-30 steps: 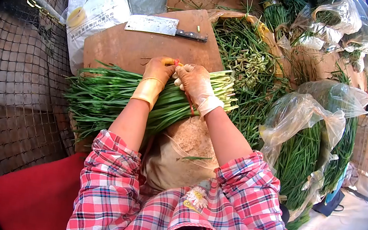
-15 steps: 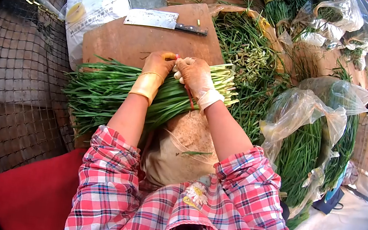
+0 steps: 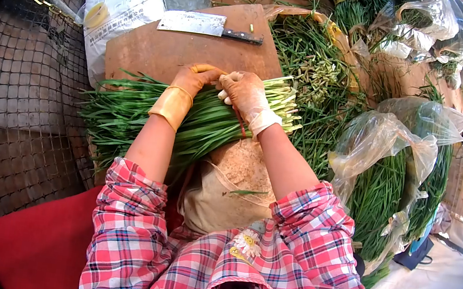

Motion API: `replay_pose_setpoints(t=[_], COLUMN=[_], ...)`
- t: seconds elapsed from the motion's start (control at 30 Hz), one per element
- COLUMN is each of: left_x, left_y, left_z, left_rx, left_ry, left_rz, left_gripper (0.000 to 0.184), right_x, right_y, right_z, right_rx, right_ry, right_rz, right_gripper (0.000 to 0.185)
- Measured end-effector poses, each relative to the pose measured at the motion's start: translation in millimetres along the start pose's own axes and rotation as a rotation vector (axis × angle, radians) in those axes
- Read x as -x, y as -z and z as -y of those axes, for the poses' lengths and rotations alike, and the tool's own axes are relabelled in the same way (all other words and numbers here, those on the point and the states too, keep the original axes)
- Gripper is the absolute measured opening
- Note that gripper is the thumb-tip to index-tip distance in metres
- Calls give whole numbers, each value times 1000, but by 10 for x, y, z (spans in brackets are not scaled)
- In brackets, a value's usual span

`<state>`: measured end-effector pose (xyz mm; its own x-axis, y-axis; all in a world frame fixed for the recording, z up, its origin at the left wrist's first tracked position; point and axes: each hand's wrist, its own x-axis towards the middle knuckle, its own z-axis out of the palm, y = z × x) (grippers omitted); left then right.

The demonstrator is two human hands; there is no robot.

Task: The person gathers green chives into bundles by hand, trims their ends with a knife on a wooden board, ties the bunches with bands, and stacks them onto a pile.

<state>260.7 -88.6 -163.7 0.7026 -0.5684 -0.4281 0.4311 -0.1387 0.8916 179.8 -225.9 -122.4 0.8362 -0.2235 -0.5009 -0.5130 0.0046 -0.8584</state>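
A thick bundle of garlic chives (image 3: 149, 101) lies crosswise before me, green leaves to the left and pale cut stems to the right. Around it, near the stem end, runs a thin red tie (image 3: 240, 123). My right hand (image 3: 246, 95), in a stained glove, is closed on the tie on top of the bundle. My left hand (image 3: 188, 83), gloved too, reaches across the leaves with its fingers pinched together against the right fingertips, where the tie's ends meet. The fingers mostly hide those ends.
A cleaver (image 3: 200, 24) lies on the brown board (image 3: 156, 47) beyond the bundle. Right of it is a heap of loose chives and trimmings (image 3: 319, 74). Plastic-wrapped chives (image 3: 377, 193) stand at my right. A white printed sack (image 3: 121, 1) and wire mesh (image 3: 22, 88) are at left.
My left hand has shifted slightly left and its wrist has swung outward, while its fingers stay at the right hand. The red bit seen between the hands is now hidden.
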Motion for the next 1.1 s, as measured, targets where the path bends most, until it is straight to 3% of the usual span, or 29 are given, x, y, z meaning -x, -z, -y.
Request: replay_pose_setpoints(t=[0.1,0.17,0.23,0.27,0.3,0.4,0.5,0.57,0.63,0.7,0.83,0.87,0.9,0.97,1.0,1.07,1.1], left_x=[-26,-35,26,12,40,194,682,1074,1291,1366,1366,1356,1380,1448,1429,1348,1264], left_y=[34,23,-19,-50,-37,-47,-397,-787,-879,-834,-739,-708,-655,-640,-680,-790,-791], left_z=[56,29,-29,-85,-150,-526,-658,-257,-35,-169,-371,-431,-408,-441,-427,-295,-231], left_rx=[12,-9,-77,-204,-211,-526,-509,-805,-758,-535,-597,-667,-712,-1109,-1111,-1495,-1495], left_ry=[-44,-64,-152,-247,-244,-303,-449,-926,-683,-602,-823,-905,-853,-808,-819,-409,-428], left_rz=[-32,-89,-127,-208,-206,-375,-266,-136,11,-73,-223,-240,-255,-304,-296,-265,-257], left_gripper=[19,18,16,15,15,11,9,7,5,5,12,14,29,72,72,112,112], right_x=[106,334,411,417,429,278,194,-25,-93,-120,178,262,325,593,692,776,839], right_y=[57,139,361,424,452,535,479,507,528,539,640,716,858,1022,1036,966,867], right_z=[64,183,232,232,211,-11,-30,14,36,31,69,123,127,140,158,45,40], right_rx=[3,700,881,993,1120,1260,1287,1200,1184,1162,1061,1053,898,649,686,913,984], right_ry=[37,552,859,775,673,600,575,504,504,541,656,617,750,587,561,675,741], right_rz=[57,-193,-100,57,110,226,191,262,328,300,158,76,14,-70,-126,-126,-120], right_gripper=[26,54,91,112,121,127,122,116,113,112,107,99,80,58,45,36,34])
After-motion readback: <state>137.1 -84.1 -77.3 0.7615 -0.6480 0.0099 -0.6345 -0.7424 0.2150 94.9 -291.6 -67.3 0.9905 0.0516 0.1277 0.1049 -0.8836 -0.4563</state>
